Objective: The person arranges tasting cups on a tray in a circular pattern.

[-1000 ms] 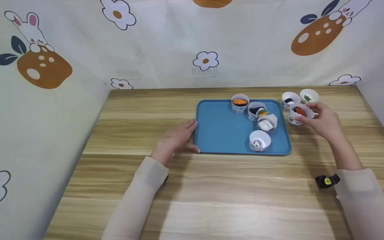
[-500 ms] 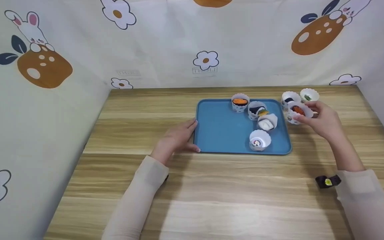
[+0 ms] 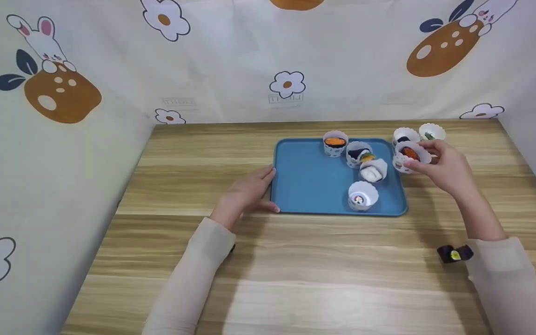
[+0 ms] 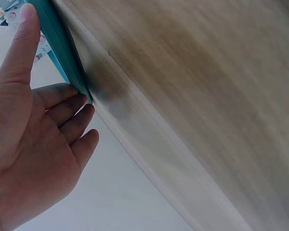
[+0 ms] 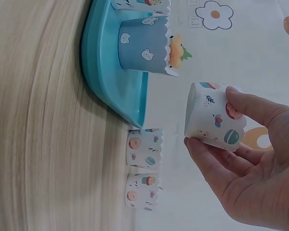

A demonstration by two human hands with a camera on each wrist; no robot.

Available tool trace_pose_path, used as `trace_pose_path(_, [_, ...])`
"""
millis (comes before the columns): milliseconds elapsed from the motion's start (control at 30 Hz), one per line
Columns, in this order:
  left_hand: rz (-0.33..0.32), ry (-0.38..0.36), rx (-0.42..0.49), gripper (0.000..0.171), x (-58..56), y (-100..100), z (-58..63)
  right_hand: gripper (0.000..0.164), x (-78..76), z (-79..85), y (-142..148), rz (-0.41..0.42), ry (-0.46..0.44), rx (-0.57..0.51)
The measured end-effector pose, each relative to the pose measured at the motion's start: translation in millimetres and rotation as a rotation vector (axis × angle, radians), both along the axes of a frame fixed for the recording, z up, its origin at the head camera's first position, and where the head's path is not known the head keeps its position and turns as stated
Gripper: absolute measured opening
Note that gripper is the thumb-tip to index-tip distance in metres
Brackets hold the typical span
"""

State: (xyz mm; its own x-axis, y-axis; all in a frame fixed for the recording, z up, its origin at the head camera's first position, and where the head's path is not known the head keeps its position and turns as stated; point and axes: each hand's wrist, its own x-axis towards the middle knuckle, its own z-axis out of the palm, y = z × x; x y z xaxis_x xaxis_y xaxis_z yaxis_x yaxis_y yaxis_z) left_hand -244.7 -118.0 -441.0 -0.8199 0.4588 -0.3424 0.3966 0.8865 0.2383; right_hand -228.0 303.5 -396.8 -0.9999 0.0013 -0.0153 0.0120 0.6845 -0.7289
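My right hand [image 3: 449, 167] holds a white printed paper cup [image 5: 209, 113] between thumb and fingers, raised above the table beside the tray's right edge. Inside that cup is a small orange-red-topped sushi piece [image 3: 409, 153]. My left hand [image 3: 249, 191] touches the left side of the blue tray [image 3: 314, 177]. Its thumb lies at the tray's front left corner, and the fingers, loosely bent in the left wrist view, meet the side. On the tray stand several paper cups, among them one with an orange-topped piece [image 3: 334, 142] and a front one [image 3: 362, 197].
Behind the held cup, two more paper cups stand on the table, one with a dark item [image 3: 404, 139] and one with something green [image 3: 430, 135]. A printed cloth [image 3: 231, 56] hangs behind the wooden table [image 3: 324, 270]. A dark object [image 3: 445, 254] sits by the right cuff.
My right hand has shifted slightly left with the paper cup, closer to the tray's right edge. The left hand and the tray show no visible movement.
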Motion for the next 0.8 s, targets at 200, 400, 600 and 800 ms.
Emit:
trace_pose_path(200, [0.003, -0.014, -0.006, 0.109, -0.6, 1, -0.2, 0.074, -1.0, 1.3, -5, 0.011, -0.029, -0.013])
trace_pose_path(400, [0.004, -0.009, -0.005, 0.108, -0.7, 1, -0.4, 0.074, -0.6, 3.9, -12, 0.021, -0.032, -0.030])
trace_pose_path(600, [0.014, -0.006, 0.003, 0.108, -0.5, 1, -1.7, 0.070, 0.2, 6.2, -18, 0.036, -0.011, -0.030])
trace_pose_path(800, [0.010, -0.009, -0.014, 0.108, -0.4, 1, -2.0, 0.066, 0.7, 6.5, -24, 0.056, 0.018, -0.039])
